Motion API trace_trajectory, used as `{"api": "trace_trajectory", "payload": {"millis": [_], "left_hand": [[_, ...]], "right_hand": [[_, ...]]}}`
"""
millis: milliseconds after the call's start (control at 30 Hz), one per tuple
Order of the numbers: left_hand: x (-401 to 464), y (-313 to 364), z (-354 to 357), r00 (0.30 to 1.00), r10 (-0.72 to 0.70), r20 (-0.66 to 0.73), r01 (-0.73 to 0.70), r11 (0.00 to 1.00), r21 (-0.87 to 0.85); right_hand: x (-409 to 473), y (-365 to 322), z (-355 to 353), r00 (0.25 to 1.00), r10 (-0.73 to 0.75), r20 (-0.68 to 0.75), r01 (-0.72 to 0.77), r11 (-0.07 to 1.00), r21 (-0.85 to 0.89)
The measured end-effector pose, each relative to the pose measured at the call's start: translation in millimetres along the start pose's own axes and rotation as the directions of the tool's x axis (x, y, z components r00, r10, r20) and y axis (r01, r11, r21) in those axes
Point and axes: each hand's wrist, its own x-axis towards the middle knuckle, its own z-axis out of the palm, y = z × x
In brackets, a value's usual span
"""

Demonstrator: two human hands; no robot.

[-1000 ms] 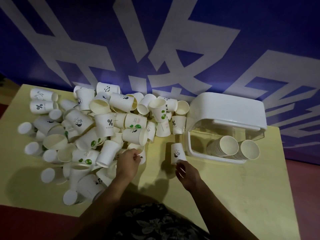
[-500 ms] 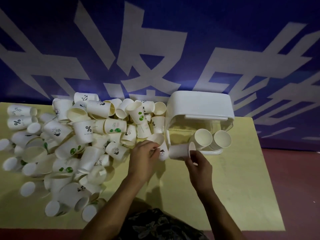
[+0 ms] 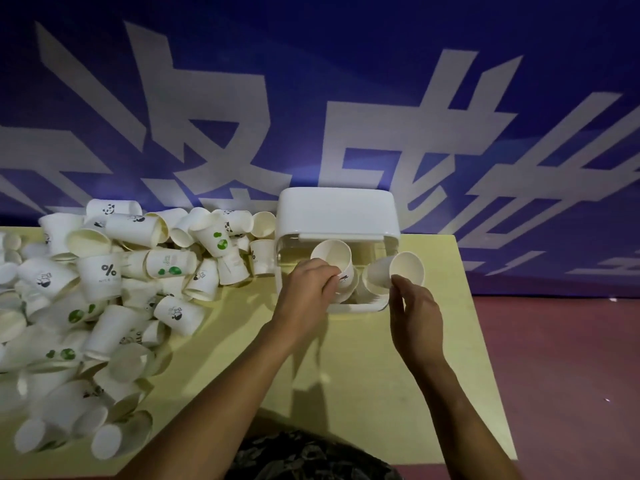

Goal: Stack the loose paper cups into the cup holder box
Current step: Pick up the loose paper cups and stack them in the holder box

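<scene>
The white cup holder box (image 3: 336,211) stands at the table's far edge, its open front facing me. My left hand (image 3: 306,292) grips a white paper cup (image 3: 333,255) at the left stack inside the box, mouth toward me. On the right stack sits another paper cup (image 3: 403,270); my right hand (image 3: 415,318) is just below it, thumb and fingertips touching its lower rim with relaxed fingers. A big pile of loose paper cups (image 3: 114,282), some printed with green dots, pandas or a percent sign, covers the table's left half.
The yellow table (image 3: 346,375) ends at its right edge just past the box, with red floor (image 3: 554,375) beyond. A blue wall with large white characters (image 3: 311,116) rises directly behind the box and the pile.
Both hands carried a cup each from the pile's edge to the box. The left cup is now at the left stack, the right cup on the right stack. My view shifted right.
</scene>
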Motion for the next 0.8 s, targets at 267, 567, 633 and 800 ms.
{"api": "trace_trajectory", "payload": {"millis": [267,567,633,800], "left_hand": [[7,3,33,0.991,-0.103,0.088,0.085,0.978,0.191],[20,-3,64,0.942,-0.261,0.211,0.177,0.920,0.350],[18,-4,67,0.935,-0.283,0.216,0.193,0.913,0.359],[-2,0,51,0.968,-0.234,0.086,0.215,0.959,0.184]], "right_hand": [[18,37,9,0.975,-0.129,0.183,0.139,0.989,-0.042],[28,53,41,0.928,-0.204,0.313,0.265,0.950,-0.165],[26,55,45,0.923,-0.209,0.323,0.270,0.950,-0.158],[21,45,45,0.953,-0.204,0.225,0.227,0.971,-0.079]]}}
